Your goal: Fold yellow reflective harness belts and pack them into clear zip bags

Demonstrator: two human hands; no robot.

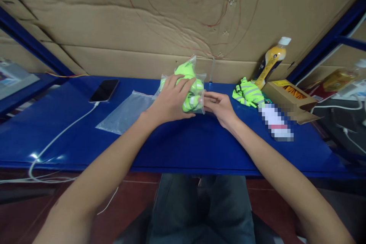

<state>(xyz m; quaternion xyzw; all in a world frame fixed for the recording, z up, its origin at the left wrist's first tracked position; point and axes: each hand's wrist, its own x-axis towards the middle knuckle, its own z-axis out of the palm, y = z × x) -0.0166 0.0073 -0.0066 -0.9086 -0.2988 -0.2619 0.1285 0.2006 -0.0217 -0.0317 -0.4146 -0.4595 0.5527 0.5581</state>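
Several clear plastic bags with neon-yellow, silver-striped fabric in them are bunched at the back middle of the blue table; the nearest packed bag (191, 101) lies under my left hand (173, 101). That hand is wrapped over the bag from the left, its fingertips on the top. My right hand (219, 107) is at the bag's right edge, its fingers bent at the opening and fingertips partly hidden by the plastic. A flat clear bag (126, 111) lies to the left. Loose neon-yellow striped fabric (249, 92) sits to the right.
A phone (104, 90) with a white cable lies at the left. On the right are a yellow-labelled bottle (273, 61), an open cardboard box (299, 103) and a blurred-out item (276, 122). A cardboard wall (114, 26) closes off the back.
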